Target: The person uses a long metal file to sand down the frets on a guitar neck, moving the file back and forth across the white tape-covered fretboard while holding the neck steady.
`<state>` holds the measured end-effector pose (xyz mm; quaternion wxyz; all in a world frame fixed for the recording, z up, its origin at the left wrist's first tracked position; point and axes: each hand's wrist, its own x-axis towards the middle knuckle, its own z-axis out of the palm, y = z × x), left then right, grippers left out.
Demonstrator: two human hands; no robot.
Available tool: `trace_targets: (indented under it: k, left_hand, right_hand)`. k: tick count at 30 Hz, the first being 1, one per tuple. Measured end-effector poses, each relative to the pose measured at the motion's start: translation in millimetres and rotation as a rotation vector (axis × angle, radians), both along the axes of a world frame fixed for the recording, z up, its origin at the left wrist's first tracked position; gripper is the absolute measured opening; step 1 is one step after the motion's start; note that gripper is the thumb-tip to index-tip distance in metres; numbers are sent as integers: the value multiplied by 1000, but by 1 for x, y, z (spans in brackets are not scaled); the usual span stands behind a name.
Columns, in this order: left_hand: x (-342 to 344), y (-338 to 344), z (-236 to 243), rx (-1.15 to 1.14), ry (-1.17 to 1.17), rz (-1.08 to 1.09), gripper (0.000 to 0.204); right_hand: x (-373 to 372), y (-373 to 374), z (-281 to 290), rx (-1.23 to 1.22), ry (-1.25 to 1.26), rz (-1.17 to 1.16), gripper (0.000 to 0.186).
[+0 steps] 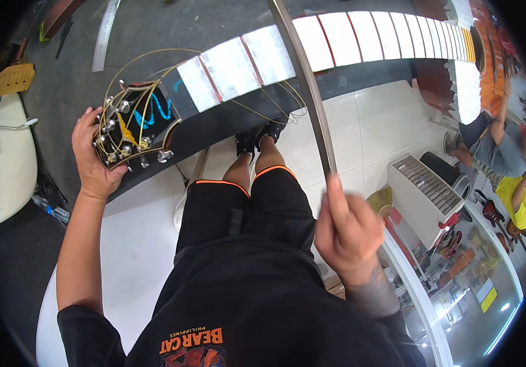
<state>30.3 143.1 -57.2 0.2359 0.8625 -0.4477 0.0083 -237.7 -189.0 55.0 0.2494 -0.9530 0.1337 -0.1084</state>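
A guitar neck (327,43) lies across the upper part of the view, its fingerboard covered in white tape with the frets left bare. At its left end is the dark headstock (166,116), with a blue squiggle, metal tuners and loose strings (141,56) curling off it. My left hand (93,162) grips the outer edge of this headstock. In my right hand (350,235) is a long, flat metal bar that looks like a file (313,101), index finger stretched along it. The bar crosses over the taped fingerboard; whether it touches the frets I cannot tell.
A metal ruler (105,38) lies on the dark workbench (171,24). At left is a cream electric guitar body (7,153). A white slotted box (425,189) and a glass display case (465,293) stand to the right. Other people (507,150) are at the far right.
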Motion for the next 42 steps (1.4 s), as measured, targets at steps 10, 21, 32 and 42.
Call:
trace_targets:
  k: [10, 21, 32, 42]
  left_hand:
    - [0, -1, 0, 0, 15, -3, 89]
    - [-1, 6, 0, 10, 10, 15, 88]
    - [1, 6, 0, 32, -1, 1, 90]
    - [0, 3, 1, 47, -14, 6, 91]
  right_hand:
    - [-51, 5, -4, -64, -16, 38, 56]
    - [34, 0, 6, 2, 66, 4, 51]
    - [75, -7, 7, 13, 39, 35, 60]
    - [1, 2, 26, -10, -47, -81, 53]
